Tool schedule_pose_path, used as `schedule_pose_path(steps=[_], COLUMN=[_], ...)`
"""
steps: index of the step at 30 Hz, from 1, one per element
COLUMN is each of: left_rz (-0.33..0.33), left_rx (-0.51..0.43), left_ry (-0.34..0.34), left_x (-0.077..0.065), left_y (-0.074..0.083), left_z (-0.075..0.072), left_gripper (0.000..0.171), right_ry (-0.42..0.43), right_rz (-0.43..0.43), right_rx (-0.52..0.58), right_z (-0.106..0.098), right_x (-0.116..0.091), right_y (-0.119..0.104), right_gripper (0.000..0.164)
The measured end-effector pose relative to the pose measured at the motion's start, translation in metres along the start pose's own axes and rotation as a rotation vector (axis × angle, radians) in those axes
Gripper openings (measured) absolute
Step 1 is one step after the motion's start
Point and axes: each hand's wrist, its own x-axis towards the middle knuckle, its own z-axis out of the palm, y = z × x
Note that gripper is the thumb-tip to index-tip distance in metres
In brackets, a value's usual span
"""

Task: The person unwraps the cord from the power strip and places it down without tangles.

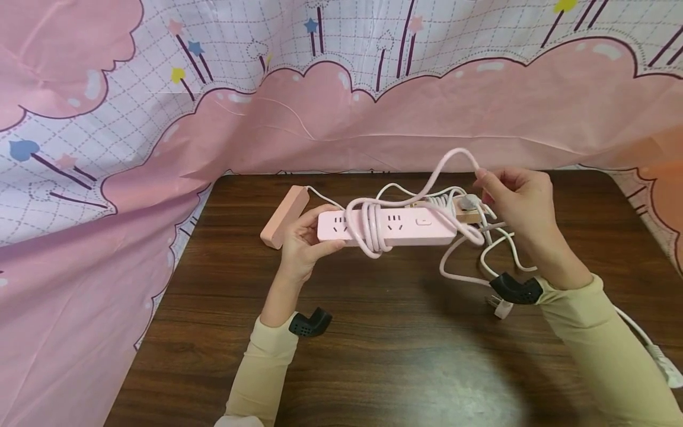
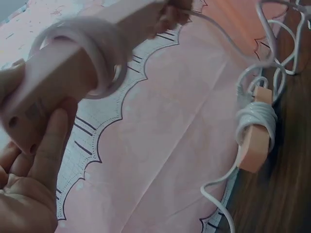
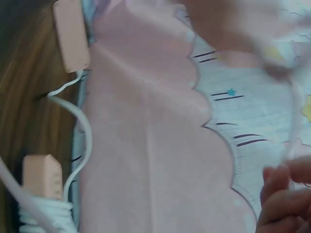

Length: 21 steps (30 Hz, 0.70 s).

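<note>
Nearest the wearer, black wrist units (image 1: 310,323) sit at both cuffs. At the right edge, a white connector (image 1: 664,366) lies on the tabletop (image 1: 331,367); farther in is a pronged plug (image 1: 503,308). Its lead appears to be part of the pink cord, though the loops overlap too much to confirm this.

The pink power strip (image 1: 411,235) is located above the tabletop, held roughly level between the two arms. The left grip (image 1: 300,246) grasps its left end, thumb in front and fingers behind; this end hold presumably steadies the strip and leaves its middle accessible for the cord. The pink cord (image 1: 373,234) encircles the strip in several turns, left of its switch. The right grip (image 1: 525,198) pinches a free length of this cord between thumb and fingers, raised beside the strip's right end, probably to control slack and separate it from the turns.

Behind the strip, a wood-toned unit (image 2: 255,148) rests on the tabletop, bound by a white cord (image 2: 256,119), likely for compactness. To its left, a peach block (image 1: 288,216) lies at an angle. A patterned curtain (image 1: 363,124) hangs beyond.
</note>
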Motion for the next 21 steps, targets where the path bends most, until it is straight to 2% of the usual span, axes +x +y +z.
schedule_pose_path(steps=[4, 6, 9, 11, 14, 16, 19, 21], left_rz=[-0.049, -0.066, -0.064, -0.05, -0.019, 0.0, 0.034, 0.056], left_rx=[0.039, 0.063, 0.077, 0.077, 0.071, 0.063, 0.042, 0.029], left_ry=[-0.021, 0.014, 0.111, 0.18, 0.26, 0.301, 0.34, 0.347], left_x=[-0.003, -0.004, -0.004, -0.003, 0.0, 0.003, 0.006, 0.007], left_y=[-0.007, -0.01, -0.012, -0.011, -0.008, -0.006, -0.001, 0.003], left_z=[-0.001, -0.001, -0.002, -0.002, -0.003, -0.004, -0.005, -0.005], left_gripper=[0.052, 0.053, 0.046, 0.043, 0.046, 0.048, 0.044, 0.041], right_ry=[-0.036, -0.108, -0.274, -0.437, -0.667, -0.777, -0.823, -0.821], right_rz=[0.033, 0.007, -0.073, -0.17, -0.319, -0.408, -0.477, -0.496], right_rx=[0.284, 0.333, 0.273, 0.252, 0.16, 0.058, -0.155, -0.28], right_z=[-0.012, -0.019, -0.03, -0.036, -0.04, -0.04, -0.035, -0.031], right_x=[-0.001, -0.004, -0.013, -0.016, -0.018, -0.017, -0.017, -0.018], right_y=[-0.009, -0.011, -0.01, -0.004, 0.006, 0.014, 0.024, 0.033], right_gripper=[0.021, 0.02, 0.018, 0.019, 0.026, 0.029, 0.022, 0.017])
